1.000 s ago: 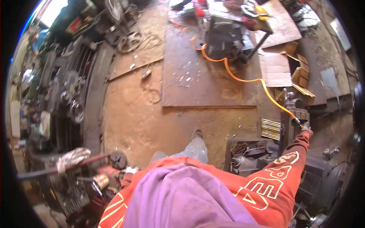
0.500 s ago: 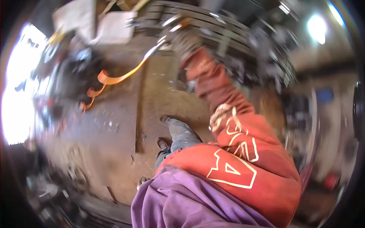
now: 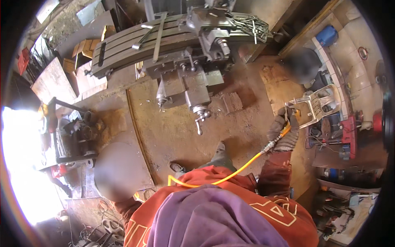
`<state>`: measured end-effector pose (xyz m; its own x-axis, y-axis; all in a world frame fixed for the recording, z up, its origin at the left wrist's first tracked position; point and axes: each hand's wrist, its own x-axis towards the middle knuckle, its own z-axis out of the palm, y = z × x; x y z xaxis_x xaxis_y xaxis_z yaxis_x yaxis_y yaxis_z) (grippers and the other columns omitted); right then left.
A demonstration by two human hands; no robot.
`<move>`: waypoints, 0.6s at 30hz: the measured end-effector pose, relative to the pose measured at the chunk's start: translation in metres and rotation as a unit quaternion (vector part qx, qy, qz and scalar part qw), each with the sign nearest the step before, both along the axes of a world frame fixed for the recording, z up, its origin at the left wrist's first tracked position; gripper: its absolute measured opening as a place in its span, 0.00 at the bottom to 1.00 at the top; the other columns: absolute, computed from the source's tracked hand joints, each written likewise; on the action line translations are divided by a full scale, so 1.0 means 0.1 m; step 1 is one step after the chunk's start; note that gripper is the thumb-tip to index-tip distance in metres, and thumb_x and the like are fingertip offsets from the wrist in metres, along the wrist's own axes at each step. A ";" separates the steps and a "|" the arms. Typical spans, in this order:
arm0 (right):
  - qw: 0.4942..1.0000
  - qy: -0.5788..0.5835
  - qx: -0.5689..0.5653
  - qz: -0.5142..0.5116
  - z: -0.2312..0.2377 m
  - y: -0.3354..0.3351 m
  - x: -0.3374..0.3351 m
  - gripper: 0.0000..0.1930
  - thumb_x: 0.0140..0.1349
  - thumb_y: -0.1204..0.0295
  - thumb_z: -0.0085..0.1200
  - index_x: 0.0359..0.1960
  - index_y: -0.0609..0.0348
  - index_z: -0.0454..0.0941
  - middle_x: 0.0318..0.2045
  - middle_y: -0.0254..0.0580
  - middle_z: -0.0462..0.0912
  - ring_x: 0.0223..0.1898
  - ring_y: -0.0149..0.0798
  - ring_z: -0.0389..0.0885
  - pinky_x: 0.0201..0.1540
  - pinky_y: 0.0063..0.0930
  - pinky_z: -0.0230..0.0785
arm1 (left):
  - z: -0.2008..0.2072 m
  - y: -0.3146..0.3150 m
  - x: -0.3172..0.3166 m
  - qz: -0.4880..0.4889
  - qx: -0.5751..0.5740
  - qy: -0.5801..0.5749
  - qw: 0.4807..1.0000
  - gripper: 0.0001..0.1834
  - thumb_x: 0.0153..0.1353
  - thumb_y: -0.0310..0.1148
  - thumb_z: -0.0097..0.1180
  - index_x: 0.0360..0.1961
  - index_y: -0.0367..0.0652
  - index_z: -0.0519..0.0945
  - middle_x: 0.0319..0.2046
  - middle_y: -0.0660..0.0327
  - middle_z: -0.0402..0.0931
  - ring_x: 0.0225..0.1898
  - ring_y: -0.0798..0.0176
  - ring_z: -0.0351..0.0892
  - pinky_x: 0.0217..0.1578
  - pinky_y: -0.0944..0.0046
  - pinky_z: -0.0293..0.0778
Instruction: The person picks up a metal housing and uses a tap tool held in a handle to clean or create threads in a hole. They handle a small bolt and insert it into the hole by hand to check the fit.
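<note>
Orange tool (image 3: 285,131), seemingly air gun, inside curled right hand (image 3: 289,138); yellow hose (image 3: 246,166) below palm; left hand hidden.

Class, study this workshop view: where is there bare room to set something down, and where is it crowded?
Floor looks bare between the crank handle, the right hand and the orange hose. The slotted milling table has room between its left end and the hand tool. Crowded: the table's right end, heaped with metal rods beside the vise.
</note>
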<state>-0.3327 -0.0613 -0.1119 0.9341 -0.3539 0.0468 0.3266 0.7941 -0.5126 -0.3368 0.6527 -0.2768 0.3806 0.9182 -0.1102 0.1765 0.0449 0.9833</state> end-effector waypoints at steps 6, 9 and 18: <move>0.922 0.174 -0.226 -0.261 0.00 -1.19 -0.33 0.29 0.64 0.74 0.63 0.67 0.56 0.70 0.54 0.48 0.85 0.42 0.32 0.87 0.40 0.21 0.83 | 0.42 -1.97 0.92 -0.250 0.170 0.001 0.953 0.20 0.71 0.37 0.61 0.61 0.42 0.82 0.46 0.58 0.86 0.43 0.63 0.85 0.42 0.64 0.82; 0.902 0.207 -0.184 -0.332 0.12 -1.70 -0.35 0.29 0.66 0.76 0.61 0.69 0.58 0.68 0.49 0.49 0.86 0.20 0.24 0.73 0.19 0.15 0.67 | 0.54 -3.05 1.11 -0.369 0.263 0.019 0.891 0.18 0.68 0.30 0.63 0.59 0.40 0.84 0.46 0.58 0.86 0.43 0.68 0.83 0.44 0.67 0.80; 0.931 0.236 -0.162 -0.225 0.11 -2.64 0.19 0.22 0.71 0.64 0.59 0.62 0.61 0.75 0.34 0.38 0.79 0.12 0.25 0.63 0.10 0.20 0.57 | 0.83 -5.06 1.19 -0.509 0.125 0.159 0.837 0.18 0.68 0.32 0.63 0.57 0.35 0.83 0.43 0.52 0.88 0.45 0.68 0.85 0.50 0.65 0.79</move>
